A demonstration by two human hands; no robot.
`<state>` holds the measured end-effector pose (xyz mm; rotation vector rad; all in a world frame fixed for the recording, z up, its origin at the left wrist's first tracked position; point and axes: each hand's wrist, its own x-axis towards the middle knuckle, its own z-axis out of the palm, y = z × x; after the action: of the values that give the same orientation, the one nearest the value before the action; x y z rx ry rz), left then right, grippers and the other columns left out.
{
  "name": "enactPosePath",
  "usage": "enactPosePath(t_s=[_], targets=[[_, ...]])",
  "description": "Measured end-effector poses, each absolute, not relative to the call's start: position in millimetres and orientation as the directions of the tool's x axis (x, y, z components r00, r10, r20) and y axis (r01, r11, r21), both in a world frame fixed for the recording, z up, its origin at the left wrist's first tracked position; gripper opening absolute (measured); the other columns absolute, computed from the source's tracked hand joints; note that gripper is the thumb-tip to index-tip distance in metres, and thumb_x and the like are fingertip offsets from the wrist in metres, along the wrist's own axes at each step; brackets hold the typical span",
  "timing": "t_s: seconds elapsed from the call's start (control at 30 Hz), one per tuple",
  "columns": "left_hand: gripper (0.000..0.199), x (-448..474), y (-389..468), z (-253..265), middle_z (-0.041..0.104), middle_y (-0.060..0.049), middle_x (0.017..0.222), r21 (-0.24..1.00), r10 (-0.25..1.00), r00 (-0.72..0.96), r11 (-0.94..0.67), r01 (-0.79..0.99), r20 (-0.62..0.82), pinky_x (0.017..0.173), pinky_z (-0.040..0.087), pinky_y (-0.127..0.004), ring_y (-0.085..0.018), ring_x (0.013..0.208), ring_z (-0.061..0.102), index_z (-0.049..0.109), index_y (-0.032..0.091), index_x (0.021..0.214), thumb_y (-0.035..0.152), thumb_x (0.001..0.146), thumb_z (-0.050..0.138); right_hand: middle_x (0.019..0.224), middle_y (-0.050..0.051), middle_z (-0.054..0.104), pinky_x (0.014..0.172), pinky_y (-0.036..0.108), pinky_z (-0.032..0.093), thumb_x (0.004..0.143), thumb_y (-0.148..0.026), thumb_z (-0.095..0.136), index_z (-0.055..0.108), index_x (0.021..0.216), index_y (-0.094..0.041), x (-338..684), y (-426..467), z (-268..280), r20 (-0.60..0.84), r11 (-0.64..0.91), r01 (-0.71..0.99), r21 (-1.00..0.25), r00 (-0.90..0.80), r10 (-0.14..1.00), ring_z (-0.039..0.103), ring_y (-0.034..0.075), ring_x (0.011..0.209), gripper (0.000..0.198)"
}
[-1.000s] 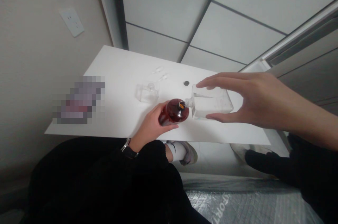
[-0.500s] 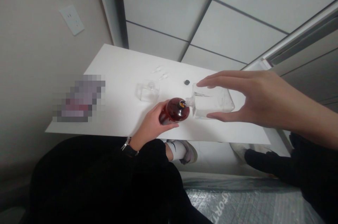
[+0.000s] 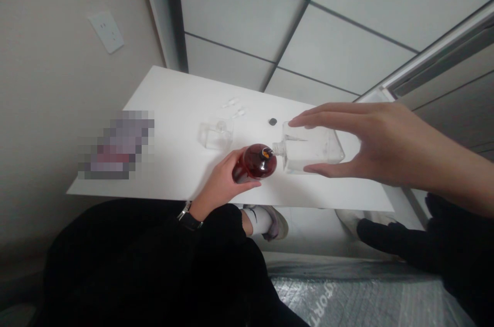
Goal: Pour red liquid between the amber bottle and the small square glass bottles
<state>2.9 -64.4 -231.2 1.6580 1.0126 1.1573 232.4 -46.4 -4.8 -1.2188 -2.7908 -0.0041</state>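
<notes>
My left hand (image 3: 223, 179) is wrapped round a dark red-brown bottle (image 3: 259, 163), whose uncapped mouth faces up toward me. In my right hand (image 3: 358, 142) a clear square bottle (image 3: 309, 148) lies tipped on its side, gripped between thumb and fingers. Its threaded neck points left and meets the brown bottle's mouth; whether the two touch, I cannot tell. Some clear liquid seems to lie in the tipped bottle. Just above the bottles a small black cap (image 3: 272, 122) rests on the table.
On the white table (image 3: 170, 111) stands a small clear container (image 3: 218, 135), left of the bottles. Small white pieces (image 3: 236, 106) lie behind it. A pixelated object (image 3: 119, 147) is at the table's left end. A wall with an outlet (image 3: 106, 33) rises at the left.
Both hands and both bottles hold nearly the same place. The whole view has shifted very slightly.
</notes>
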Motion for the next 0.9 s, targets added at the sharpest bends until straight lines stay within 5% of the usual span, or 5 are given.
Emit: enactPosePath(t_s=[0.9], targets=[[0.075,2.3,-64.3,-234.6,0.071,-0.011,0.137,0.937,0.927,0.247,-0.323,0.136,0.283,0.109,0.055,-0.053,-0.031,0.124,0.069,0.059,0.025,0.141,0.037,0.076,0.094,0.13,0.002,0.079,0.09,0.042,0.061,0.088,-0.053,0.074,0.076,0.133,-0.036,231.5,-43.9,-3.7,0.098,0.704,0.709,-0.04,-0.698,0.709,0.078,0.031,0.11,0.048]])
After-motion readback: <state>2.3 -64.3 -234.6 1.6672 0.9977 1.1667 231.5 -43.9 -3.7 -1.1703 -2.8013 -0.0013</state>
